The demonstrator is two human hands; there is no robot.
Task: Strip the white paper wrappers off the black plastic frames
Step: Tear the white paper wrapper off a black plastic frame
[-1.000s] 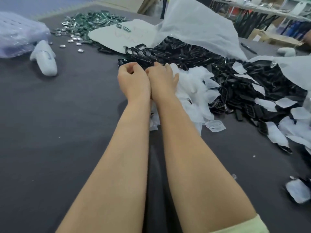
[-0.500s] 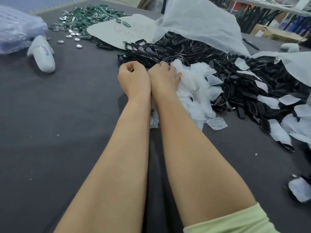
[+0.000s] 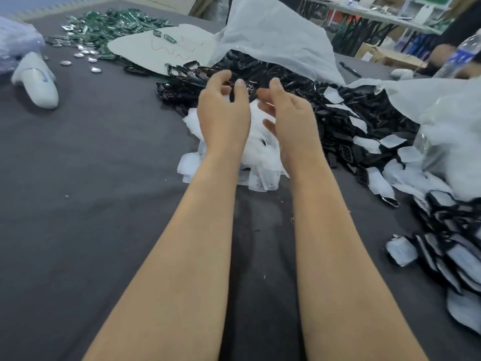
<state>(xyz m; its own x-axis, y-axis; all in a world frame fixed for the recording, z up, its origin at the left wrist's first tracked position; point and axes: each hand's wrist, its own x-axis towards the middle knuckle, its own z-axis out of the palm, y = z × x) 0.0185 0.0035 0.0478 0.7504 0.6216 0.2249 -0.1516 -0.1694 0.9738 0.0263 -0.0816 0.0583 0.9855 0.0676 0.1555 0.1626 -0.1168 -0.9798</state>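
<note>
Black frames (image 3: 325,121) lie heaped on the grey table (image 3: 91,178), behind and to the right of a wrapper pile (image 3: 260,155) (white, crumpled). Your left hand (image 3: 223,113) and right hand (image 3: 291,118) hover just above that pile, slightly apart, fingers loosely curled, holding nothing visible. Far left of the pile lies a white tool (image 3: 39,82); beyond the pile, green parts (image 3: 112,24).

Even, soft overhead light; faint shadows only. Wide-angle bending at edges. Motion blur at right edge, background soft.
</note>
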